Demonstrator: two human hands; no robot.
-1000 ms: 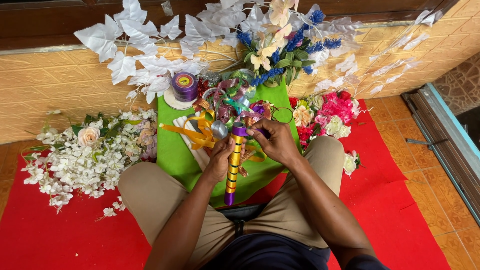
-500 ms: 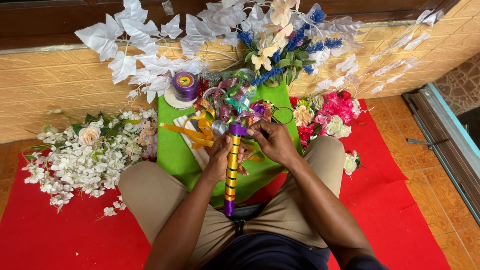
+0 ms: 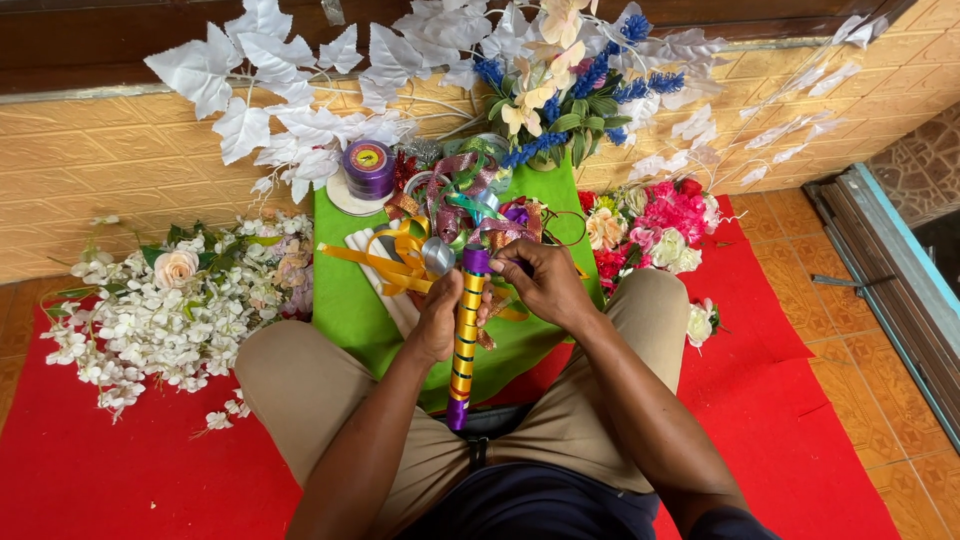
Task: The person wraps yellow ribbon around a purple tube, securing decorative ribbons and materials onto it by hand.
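I sit cross-legged holding a stick (image 3: pixel 463 345) wrapped in gold ribbon with green stripes and a purple tip. Its top carries a cluster of curled ribbons (image 3: pixel 465 205) in green, purple, silver and red. My left hand (image 3: pixel 440 315) grips the stick's upper shaft from the left. My right hand (image 3: pixel 540 280) pinches the ribbon at the purple band just under the cluster. Loose yellow ribbon (image 3: pixel 385 262) trails to the left over a green cloth (image 3: pixel 350 300).
A purple ribbon spool (image 3: pixel 369 168) stands on a white roll at the cloth's back. White artificial blossoms (image 3: pixel 160 310) lie left on the red mat (image 3: pixel 90 480). Pink and cream flowers (image 3: pixel 660 225) lie right. White fabric leaves (image 3: pixel 290 90) and a blue-flowered bouquet (image 3: pixel 560 100) lean on the wall.
The stick has tilted slightly more upright and both hands have shifted a little up toward the ribbon cluster. Everything around stays put.
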